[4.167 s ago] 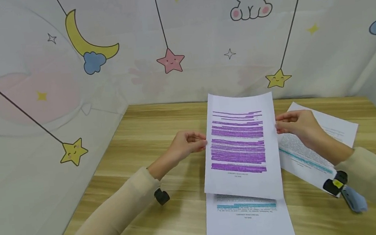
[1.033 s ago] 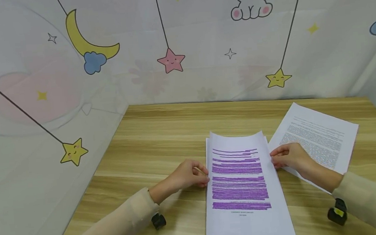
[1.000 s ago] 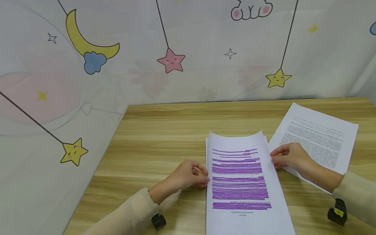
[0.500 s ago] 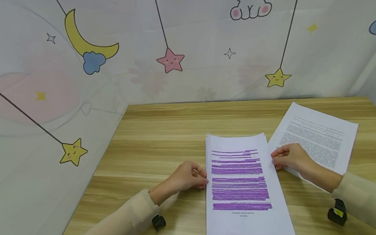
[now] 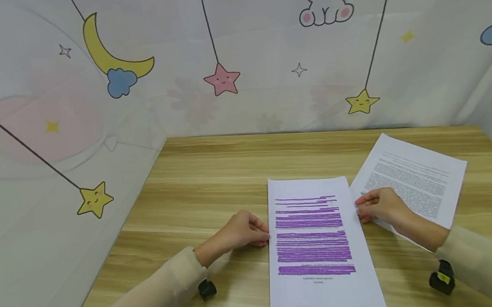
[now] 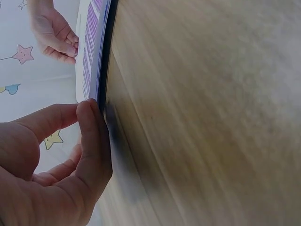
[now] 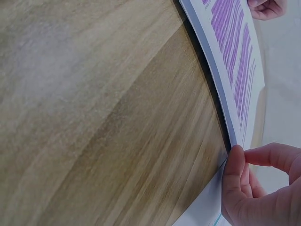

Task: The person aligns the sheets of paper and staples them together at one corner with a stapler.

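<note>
Your left hand (image 5: 240,232), right hand (image 5: 384,207) pinch purple-marked stack (image 5: 315,247) by its sides | mid-tabletop (image 5: 204,181), between left/right edges | uneven squeeze could skew it; right hand could drag pages (image 5: 417,175) toward far-right corner

Nursery-like work nook, cartoon-printed cloth (image 5: 261,25), wood-grain tabletop (image 5: 212,171), printed pages (image 5: 313,245)

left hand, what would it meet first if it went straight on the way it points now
Most likely the left edge of the purple-marked paper stack: the left hand points straight at it, and its fingers appear to touch that edge.
</note>
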`<act>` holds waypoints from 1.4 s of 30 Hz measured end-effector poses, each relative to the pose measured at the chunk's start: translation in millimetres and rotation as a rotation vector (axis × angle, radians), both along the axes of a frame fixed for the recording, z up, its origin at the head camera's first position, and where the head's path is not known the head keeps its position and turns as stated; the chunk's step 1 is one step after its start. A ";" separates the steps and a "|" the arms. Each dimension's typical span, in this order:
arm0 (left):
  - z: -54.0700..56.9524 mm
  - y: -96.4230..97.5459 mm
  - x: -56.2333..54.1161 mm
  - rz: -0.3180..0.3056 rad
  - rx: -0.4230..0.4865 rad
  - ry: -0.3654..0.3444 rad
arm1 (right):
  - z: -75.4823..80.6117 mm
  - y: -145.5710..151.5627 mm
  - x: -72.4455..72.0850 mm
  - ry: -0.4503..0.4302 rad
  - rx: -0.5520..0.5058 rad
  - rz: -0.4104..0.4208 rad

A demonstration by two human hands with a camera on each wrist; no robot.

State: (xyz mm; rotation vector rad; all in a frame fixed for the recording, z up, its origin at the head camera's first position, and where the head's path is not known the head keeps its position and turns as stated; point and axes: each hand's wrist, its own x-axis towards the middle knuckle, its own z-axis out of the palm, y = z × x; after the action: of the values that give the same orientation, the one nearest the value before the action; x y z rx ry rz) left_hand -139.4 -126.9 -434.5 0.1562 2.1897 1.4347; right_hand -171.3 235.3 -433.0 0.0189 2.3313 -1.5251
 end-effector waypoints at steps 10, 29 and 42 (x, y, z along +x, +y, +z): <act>3.7 -4.2 -4.9 -0.007 -0.036 0.025 | 1.3 6.0 0.3 0.010 0.006 0.007; 11.4 2.9 -21.2 -0.037 -0.098 0.089 | 13.4 26.9 -8.9 0.014 0.016 -0.017; 33.7 17.2 -48.4 -0.022 -0.024 0.051 | 25.2 54.0 -21.1 0.000 0.043 -0.040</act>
State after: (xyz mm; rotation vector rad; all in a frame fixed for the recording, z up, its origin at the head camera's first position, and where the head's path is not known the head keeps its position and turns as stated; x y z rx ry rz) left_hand -187.8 -109.6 -400.7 0.2101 2.2376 1.4066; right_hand -192.4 289.3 -407.8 0.0762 2.3771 -1.4933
